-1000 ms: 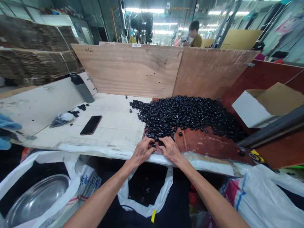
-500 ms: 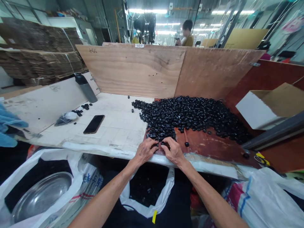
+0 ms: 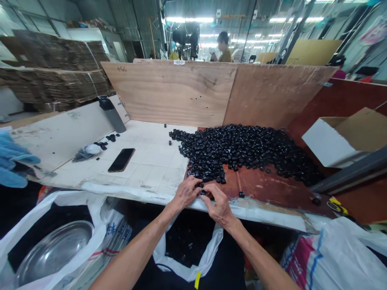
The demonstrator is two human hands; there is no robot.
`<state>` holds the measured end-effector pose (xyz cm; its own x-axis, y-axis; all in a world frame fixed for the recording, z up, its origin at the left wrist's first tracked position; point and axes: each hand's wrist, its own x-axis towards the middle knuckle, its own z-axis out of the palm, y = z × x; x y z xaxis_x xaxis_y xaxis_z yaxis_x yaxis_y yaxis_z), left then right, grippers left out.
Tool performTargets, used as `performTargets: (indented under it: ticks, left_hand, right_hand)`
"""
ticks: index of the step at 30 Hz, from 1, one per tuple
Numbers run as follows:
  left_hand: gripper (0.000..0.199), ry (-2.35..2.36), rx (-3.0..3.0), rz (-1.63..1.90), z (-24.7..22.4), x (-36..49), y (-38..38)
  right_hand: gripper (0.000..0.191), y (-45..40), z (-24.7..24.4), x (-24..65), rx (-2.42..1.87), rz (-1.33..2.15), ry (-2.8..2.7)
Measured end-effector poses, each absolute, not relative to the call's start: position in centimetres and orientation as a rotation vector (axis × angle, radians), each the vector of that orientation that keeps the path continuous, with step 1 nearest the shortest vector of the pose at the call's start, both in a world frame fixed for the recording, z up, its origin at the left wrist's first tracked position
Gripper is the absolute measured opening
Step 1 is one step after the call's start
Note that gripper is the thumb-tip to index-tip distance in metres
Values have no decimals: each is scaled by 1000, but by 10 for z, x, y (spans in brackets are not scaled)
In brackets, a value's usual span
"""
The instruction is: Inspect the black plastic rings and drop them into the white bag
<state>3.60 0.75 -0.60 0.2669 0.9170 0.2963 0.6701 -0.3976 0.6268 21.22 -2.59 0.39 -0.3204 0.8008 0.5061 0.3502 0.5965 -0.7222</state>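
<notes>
A wide pile of small black ring-like parts [image 3: 242, 145] lies on the reddish-brown board [image 3: 266, 185]. At its front edge, my left hand [image 3: 188, 191] is closed with a small black part [image 3: 200, 184] at its fingertips. My right hand [image 3: 218, 202] pinches another small black part [image 3: 203, 193] close beside it, the two hands nearly touching. Both are above the table's front edge. Right below them hangs an open white bag [image 3: 199, 270] with black parts inside. One loose black part [image 3: 241, 194] sits to the right of my right hand.
A phone [image 3: 121, 160], a grey bottle [image 3: 113, 117] and a small plastic bag [image 3: 87, 152] are on the white left side. An open carton [image 3: 332, 141] stands at right. A metal bowl [image 3: 56, 253] rests in a sack at lower left. Wooden panels [image 3: 169, 92] wall the back.
My right hand has shifted slightly down and left, toward my left hand, and a black part now shows in its fingertips. The camera view has tilted a little.
</notes>
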Motion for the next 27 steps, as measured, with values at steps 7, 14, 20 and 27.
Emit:
performTargets:
  ticks: [7, 14, 20, 27]
  left_hand:
    - [24, 1459, 2137, 939, -17, 34, 9]
    - [12, 1502, 2161, 1043, -17, 37, 2]
    - [11, 1588, 1937, 1142, -5, 36, -9]
    - [23, 1418, 1645, 1350, -14, 36, -8]
  right_hand:
    - [8, -8, -3, 209, -1137, 614, -1819]
    - [12, -10, -4, 212, -1063, 734, -1745]
    - [15, -27, 10, 204, -956, 620, -1738]
    - [16, -12, 0, 203, -1125, 659, -1759]
